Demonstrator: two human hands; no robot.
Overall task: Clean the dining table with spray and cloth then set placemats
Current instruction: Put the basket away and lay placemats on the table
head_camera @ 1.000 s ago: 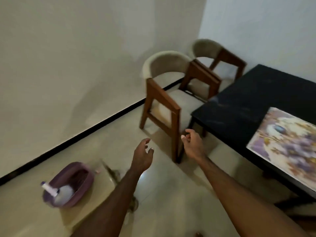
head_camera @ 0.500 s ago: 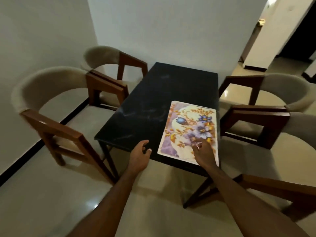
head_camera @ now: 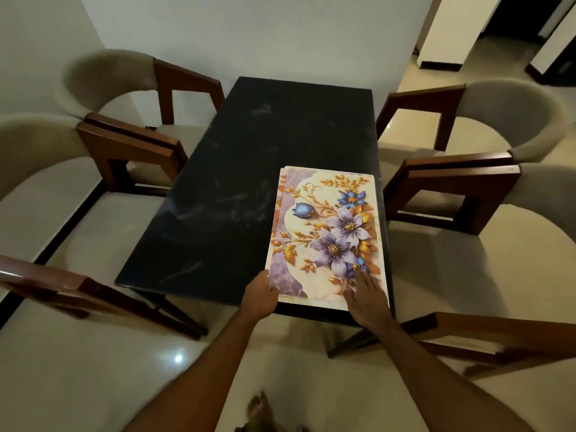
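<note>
Both hands reached placemats (head_camera: 327,226): left hand (head_camera: 260,299) grips near-left corner, right hand (head_camera: 367,302) flat on top.

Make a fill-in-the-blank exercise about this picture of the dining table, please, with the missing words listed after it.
1. The floral placemats lie in a stack on the ____ dining table.
2. The left hand grips the stack's near ____ corner.
3. The right hand rests ____ on top of the stack.
4. The flowers printed on the top mat are purple and ____.

Missing words: black; left; flat; blue
</note>
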